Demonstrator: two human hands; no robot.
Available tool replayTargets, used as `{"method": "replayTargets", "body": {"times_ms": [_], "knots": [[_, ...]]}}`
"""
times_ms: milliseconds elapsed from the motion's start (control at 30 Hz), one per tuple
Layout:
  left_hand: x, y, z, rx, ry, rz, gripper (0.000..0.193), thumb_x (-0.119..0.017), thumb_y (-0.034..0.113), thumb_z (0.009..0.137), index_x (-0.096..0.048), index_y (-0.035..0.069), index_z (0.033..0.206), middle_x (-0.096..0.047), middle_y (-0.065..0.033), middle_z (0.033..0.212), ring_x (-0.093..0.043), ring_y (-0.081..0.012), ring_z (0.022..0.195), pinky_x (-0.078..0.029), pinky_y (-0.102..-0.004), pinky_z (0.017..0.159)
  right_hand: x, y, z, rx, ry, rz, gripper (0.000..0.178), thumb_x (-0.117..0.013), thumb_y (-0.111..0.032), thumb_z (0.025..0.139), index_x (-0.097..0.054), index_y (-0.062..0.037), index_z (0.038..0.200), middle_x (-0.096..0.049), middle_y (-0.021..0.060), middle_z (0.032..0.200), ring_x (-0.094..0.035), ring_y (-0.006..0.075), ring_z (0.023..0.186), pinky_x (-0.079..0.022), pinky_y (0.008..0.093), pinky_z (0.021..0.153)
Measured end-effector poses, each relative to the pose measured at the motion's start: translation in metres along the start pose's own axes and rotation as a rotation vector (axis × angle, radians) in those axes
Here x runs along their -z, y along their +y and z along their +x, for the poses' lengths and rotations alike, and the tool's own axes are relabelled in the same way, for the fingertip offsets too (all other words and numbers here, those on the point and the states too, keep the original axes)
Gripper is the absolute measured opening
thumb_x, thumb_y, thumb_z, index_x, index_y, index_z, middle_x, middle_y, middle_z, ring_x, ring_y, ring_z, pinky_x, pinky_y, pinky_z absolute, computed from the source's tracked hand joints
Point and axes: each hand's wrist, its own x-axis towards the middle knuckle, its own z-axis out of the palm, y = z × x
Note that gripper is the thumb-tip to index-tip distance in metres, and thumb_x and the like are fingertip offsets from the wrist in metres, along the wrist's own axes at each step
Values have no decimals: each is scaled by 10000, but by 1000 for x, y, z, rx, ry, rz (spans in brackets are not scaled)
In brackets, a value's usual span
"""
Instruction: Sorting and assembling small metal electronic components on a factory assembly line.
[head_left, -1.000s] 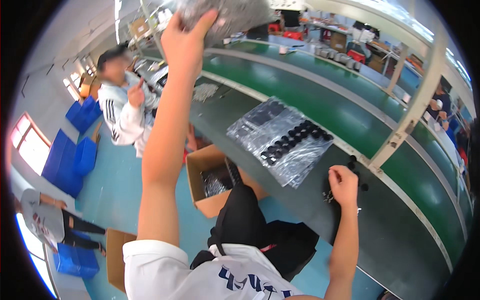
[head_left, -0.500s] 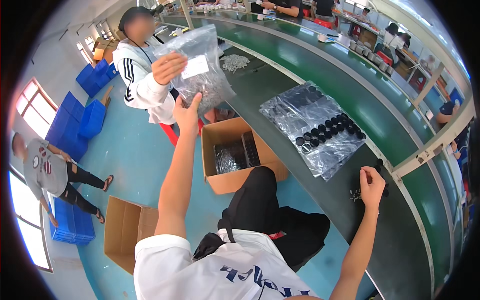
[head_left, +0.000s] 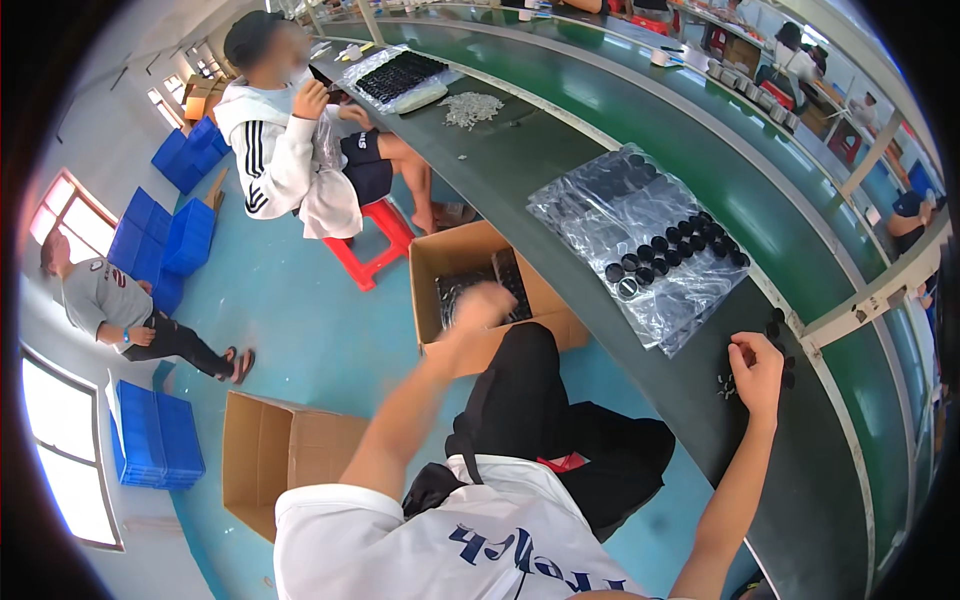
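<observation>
My left hand [head_left: 484,306], smeared by motion, is over the open cardboard box [head_left: 455,346] on the floor. Inside that box lie dark parts in clear plastic [head_left: 508,285]. My right hand [head_left: 757,372] rests low over the dark green work surface [head_left: 660,385], fingers curled together; what they hold, if anything, is hidden. Small light pieces [head_left: 726,386] lie just left of it, and black round caps [head_left: 776,318] are beside and beyond it. Farther up, clear plastic bags [head_left: 600,215] lie flat with rows of black round caps [head_left: 660,254] on top.
A seated co-worker [head_left: 265,130] on a red stool [head_left: 370,252] has a clear bag [head_left: 328,143] at the lap. Small clear pieces [head_left: 472,109] form a pile on the surface. Another person [head_left: 110,305] stands far left near blue crates [head_left: 160,435]. A second carton [head_left: 262,455] sits on the floor.
My left hand has let go of the clear bag of small pieces and dropped to the box. The bag is now with the co-worker. My right hand stays nearly in place.
</observation>
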Motion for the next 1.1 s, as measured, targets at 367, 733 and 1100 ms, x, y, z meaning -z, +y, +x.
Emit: {"method": "replayTargets", "body": {"times_ms": [367,733,1100], "knots": [[-20,199,-3,403,-447,210,575,-784,373,737,-703,228,1287,-362,-77,1654,-212,-549,1507,-261,-753,1094,14,4,-1,-4,-69,-9,153,-712,-56,897,-731,-8,1041,-691,85,900,-652,163,716,-526,302,673],[-46,147,15,546,-458,42,609,-715,453,840,-605,318,1423,-461,-64,1588,-425,-337,1457,-460,-552,1105,35,23,-10,38,-70,-112,158,-696,-27,839,-752,-23,987,-699,91,931,-655,255,905,-536,372,779],[-53,145,13,576,-476,154,575,-682,456,852,-606,330,1408,-479,-42,1569,-429,-290,1450,-456,-529,1085,20,23,-10,29,-27,-236,132,-789,-126,865,-783,-53,974,-684,70,974,-638,271,981,-535,385,845]]}}
